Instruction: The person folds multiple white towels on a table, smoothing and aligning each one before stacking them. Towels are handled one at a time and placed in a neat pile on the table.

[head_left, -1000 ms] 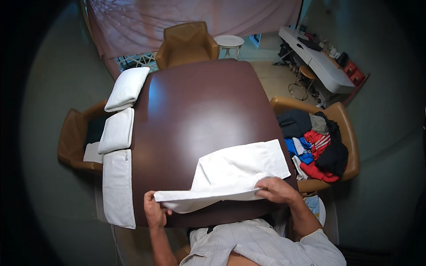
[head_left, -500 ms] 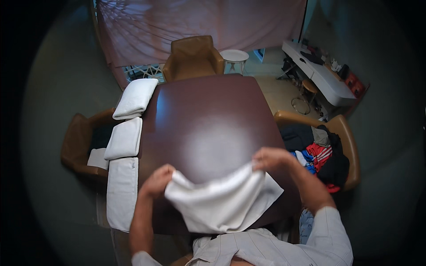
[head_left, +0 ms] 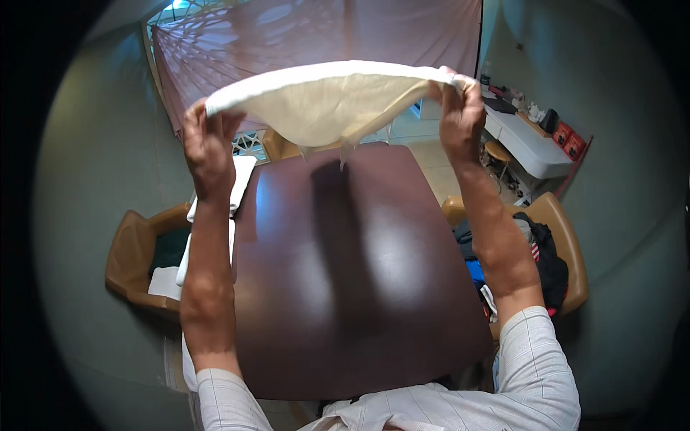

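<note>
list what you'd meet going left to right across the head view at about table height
brown chair on the left → folded white towels → dark wooden table → brown chair piled with clothes → white side table

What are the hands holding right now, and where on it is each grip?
Both hold one white towel, raised above the brown table. The left hand grips its left top corner, the right hand its right top corner; the cloth sags between them.
</note>
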A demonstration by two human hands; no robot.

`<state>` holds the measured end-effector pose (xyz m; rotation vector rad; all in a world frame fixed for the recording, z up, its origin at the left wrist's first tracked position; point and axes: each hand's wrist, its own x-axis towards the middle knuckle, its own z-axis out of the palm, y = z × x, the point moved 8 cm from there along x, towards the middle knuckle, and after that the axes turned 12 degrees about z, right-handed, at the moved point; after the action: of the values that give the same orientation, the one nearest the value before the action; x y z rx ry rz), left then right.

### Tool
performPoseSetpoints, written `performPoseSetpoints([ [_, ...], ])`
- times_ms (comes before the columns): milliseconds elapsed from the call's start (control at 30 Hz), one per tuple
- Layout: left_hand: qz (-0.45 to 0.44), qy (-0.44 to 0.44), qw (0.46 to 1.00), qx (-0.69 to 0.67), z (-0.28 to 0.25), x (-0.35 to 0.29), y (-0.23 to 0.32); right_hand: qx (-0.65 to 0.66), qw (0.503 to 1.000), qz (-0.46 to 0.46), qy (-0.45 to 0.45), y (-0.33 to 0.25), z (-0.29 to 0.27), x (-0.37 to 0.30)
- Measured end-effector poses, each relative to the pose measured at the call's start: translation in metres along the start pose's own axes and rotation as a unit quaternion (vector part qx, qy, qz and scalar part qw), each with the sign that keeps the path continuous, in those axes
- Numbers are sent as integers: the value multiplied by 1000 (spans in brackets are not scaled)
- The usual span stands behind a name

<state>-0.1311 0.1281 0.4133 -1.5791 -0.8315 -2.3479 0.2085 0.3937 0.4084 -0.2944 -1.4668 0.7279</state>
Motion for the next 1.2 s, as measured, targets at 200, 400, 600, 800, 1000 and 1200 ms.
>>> performPoseSetpoints([
  [200,-60,-126,909,393,-104,-166,-34,-95,971,151,-157,72,-22,-141],
  [400,-225,-106,913,324,-155,-356,-63,-233,885,280,-291,147,-48,-292],
  [600,-259,-171,871,380,-138,-408,-14,-298,840,266,-367,148,-77,-359],
  [800,-252,-218,867,371,-128,-421,42,-317,845,206,-379,102,-102,-388],
  [1000,-228,-326,826,399,-119,-437,97,-348,813,217,-414,52,-134,-420],
  [1200,-323,-460,732,386,-111,-442,151,-352,718,280,-531,-10,-141,-423],
])
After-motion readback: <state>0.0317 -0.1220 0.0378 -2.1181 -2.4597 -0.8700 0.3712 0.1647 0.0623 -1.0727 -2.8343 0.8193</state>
